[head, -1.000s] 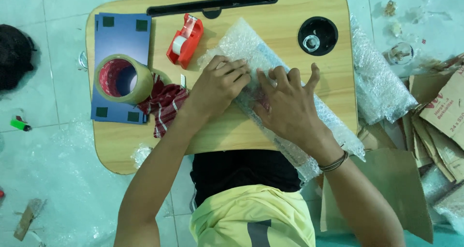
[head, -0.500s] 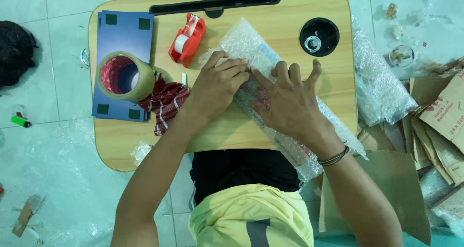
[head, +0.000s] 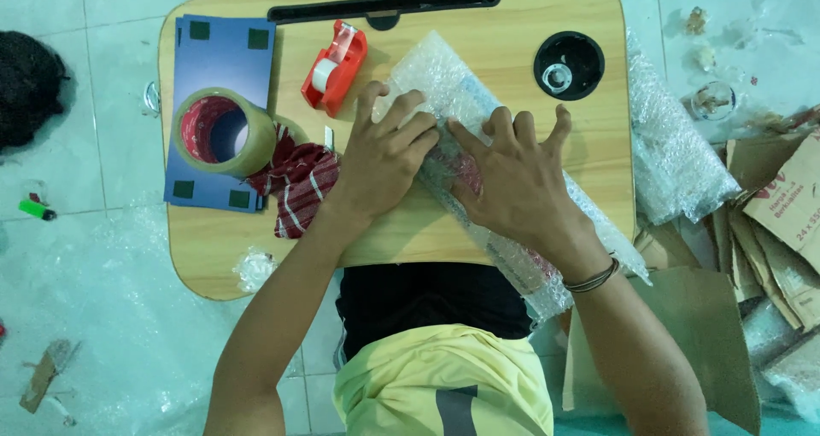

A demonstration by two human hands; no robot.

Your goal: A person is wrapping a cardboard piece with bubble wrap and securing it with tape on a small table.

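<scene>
A long sheet of bubble wrap (head: pixel 444 86) lies diagonally across a small wooden lap table (head: pixel 478 35), with something reddish wrapped inside under my hands. My left hand (head: pixel 383 156) presses flat on the wrap's left side, fingers spread. My right hand (head: pixel 517 175) presses on it just to the right, fingertips meeting the left hand's. A dark bracelet sits on my right wrist. The wrap's lower end (head: pixel 547 274) hangs off the table's front edge.
A red tape dispenser (head: pixel 336 66), a big roll of brown tape (head: pixel 224 132) on a blue board (head: pixel 224 60), and a red striped cloth (head: pixel 301 184) lie left of my hands. A black cup holder (head: pixel 568 64) is at right. Bubble wrap and cardboard (head: pixel 786 205) lie on the floor.
Both hands have shifted slightly on the bubble wrap, fingers closing in toward each other over the wrapped thing. Nothing else has moved.
</scene>
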